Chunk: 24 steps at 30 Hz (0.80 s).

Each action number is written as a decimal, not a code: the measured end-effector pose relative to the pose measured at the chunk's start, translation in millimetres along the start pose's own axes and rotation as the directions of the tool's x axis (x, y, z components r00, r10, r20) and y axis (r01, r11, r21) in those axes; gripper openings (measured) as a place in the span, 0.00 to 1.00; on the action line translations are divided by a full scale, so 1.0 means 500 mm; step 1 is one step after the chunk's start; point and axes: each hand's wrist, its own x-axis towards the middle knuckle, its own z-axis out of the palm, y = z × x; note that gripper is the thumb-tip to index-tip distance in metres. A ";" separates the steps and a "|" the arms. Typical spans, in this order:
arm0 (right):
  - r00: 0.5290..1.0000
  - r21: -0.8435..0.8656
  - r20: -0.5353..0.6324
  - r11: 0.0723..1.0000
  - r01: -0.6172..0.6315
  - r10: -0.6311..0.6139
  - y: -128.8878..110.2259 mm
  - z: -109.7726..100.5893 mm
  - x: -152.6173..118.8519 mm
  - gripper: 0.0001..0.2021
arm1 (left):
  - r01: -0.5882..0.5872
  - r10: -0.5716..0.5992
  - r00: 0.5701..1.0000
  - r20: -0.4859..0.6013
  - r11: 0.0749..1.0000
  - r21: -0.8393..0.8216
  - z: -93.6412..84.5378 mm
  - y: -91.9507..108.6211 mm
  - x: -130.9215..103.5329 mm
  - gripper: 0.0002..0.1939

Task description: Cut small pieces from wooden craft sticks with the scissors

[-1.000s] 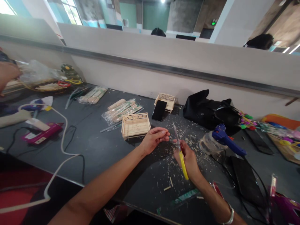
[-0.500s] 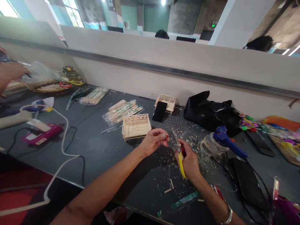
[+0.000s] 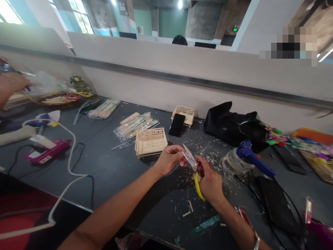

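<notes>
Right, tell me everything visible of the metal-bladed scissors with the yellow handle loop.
The metal-bladed scissors have parted, silvery blades and a yellow, plastic-looking handle loop, with red showing opposite. The bare right hand grips them above the dark grey tabletop, blades pointing away from the person and leftward. The tips are at the fingertips of the bare left hand; whether they touch is unclear.

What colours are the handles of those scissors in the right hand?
The scissors have yellow and red handles, seen best in the head view.
</notes>
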 end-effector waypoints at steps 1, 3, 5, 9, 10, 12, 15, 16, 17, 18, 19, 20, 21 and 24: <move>1.000 -0.011 0.004 1.000 -0.001 0.001 0.001 0.000 0.000 0.23 | 0.001 -0.001 1.000 0.000 1.000 0.015 0.000 0.001 0.000 0.16; 1.000 -0.053 0.007 0.999 -0.002 0.003 0.002 -0.001 0.001 0.22 | -0.001 0.001 1.000 -0.001 0.999 0.050 0.000 0.004 0.001 0.16; 1.000 -0.107 -0.002 0.994 0.004 -0.004 0.003 -0.002 0.002 0.21 | -0.014 0.014 1.000 0.000 0.996 0.089 -0.002 0.008 0.002 0.15; 0.999 -0.195 -0.039 0.981 0.007 -0.015 0.006 -0.004 0.005 0.20 | -0.024 0.024 1.000 0.005 0.984 0.175 -0.008 0.016 0.004 0.14; 0.999 -0.210 -0.042 0.978 0.004 -0.013 0.007 -0.003 0.006 0.20 | -0.020 0.019 1.000 0.004 0.981 0.193 -0.009 0.018 0.004 0.13; 0.999 -0.233 -0.038 0.972 -0.001 -0.008 0.008 -0.002 0.005 0.20 | -0.007 0.007 1.000 0.003 0.976 0.217 -0.011 0.022 0.005 0.14; 1.000 -0.266 -0.024 0.964 -0.005 -0.001 0.007 0.000 0.005 0.20 | -0.001 0.002 1.000 -0.005 0.971 0.239 -0.013 0.026 0.006 0.14; 1.000 -0.276 -0.023 0.961 -0.009 0.003 0.006 0.000 0.005 0.20 | 0.000 0.003 1.000 -0.010 0.969 0.246 -0.013 0.027 0.006 0.14; 1.000 -0.283 -0.025 0.959 -0.014 0.007 0.005 0.000 0.005 0.20 | 0.001 0.002 1.000 -0.012 0.968 0.252 -0.013 0.027 0.006 0.14; 1.000 -0.286 -0.029 0.958 -0.018 0.011 0.004 0.000 0.005 0.20 | 0.003 0.001 1.000 -0.014 0.966 0.258 -0.013 0.027 0.006 0.14; 0.999 -0.285 -0.033 0.958 -0.019 0.010 0.004 0.000 0.005 0.20 | 0.006 -0.003 1.000 -0.014 0.964 0.266 -0.013 0.026 0.006 0.14; 0.999 -0.279 -0.036 0.960 -0.016 0.006 0.003 0.000 0.005 0.20 | 0.010 -0.007 1.000 -0.013 0.961 0.276 -0.013 0.026 0.006 0.14; 0.999 -0.269 -0.036 0.963 -0.010 0.000 0.003 -0.001 0.006 0.20 | 0.014 -0.011 1.000 -0.011 0.957 0.289 -0.013 0.025 0.005 0.14; 1.000 -0.236 -0.028 0.972 0.008 -0.015 0.003 -0.002 0.006 0.22 | 0.018 -0.017 1.000 -0.005 0.947 0.321 -0.013 0.024 0.004 0.14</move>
